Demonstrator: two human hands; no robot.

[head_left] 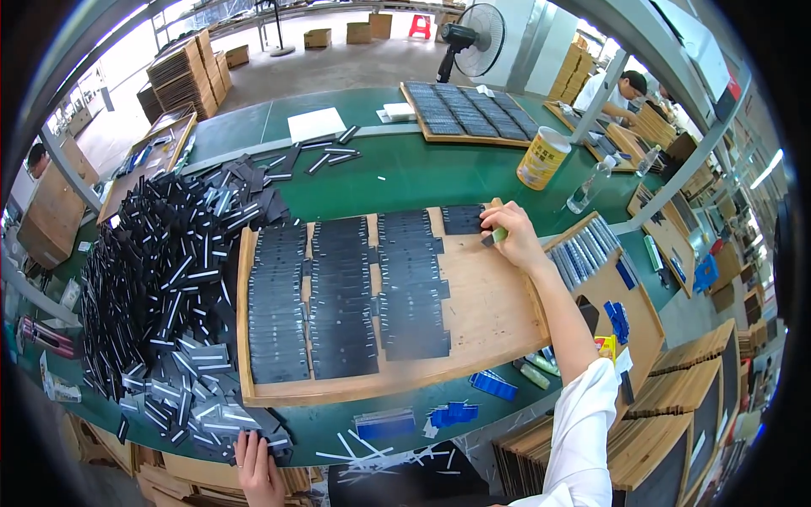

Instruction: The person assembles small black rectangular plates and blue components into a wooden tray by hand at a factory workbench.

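Observation:
A wooden tray [473, 291] lies in front of me, holding columns of flat black strips [342, 296]. Three columns are long, and a short row of strips [462, 220] sits at the far end of the fourth. My right hand [515, 235] is closed at the tray's far right corner, pinching a small green piece with a dark end [498, 237] beside that short row. At the near left, my left hand [256, 465] rests its outstretched fingertips on loose black pieces at the edge of a big heap [160, 279]. Its thumb is hard to make out.
A filled tray [469, 114], a yellow can [543, 159] and a plastic bottle [591, 186] stand beyond. Another tray [646, 338] lies at right. Blue pieces [454, 414] and white strips [359, 452] lie near me. A fan [477, 38] stands behind; a person [621, 93] sits far right.

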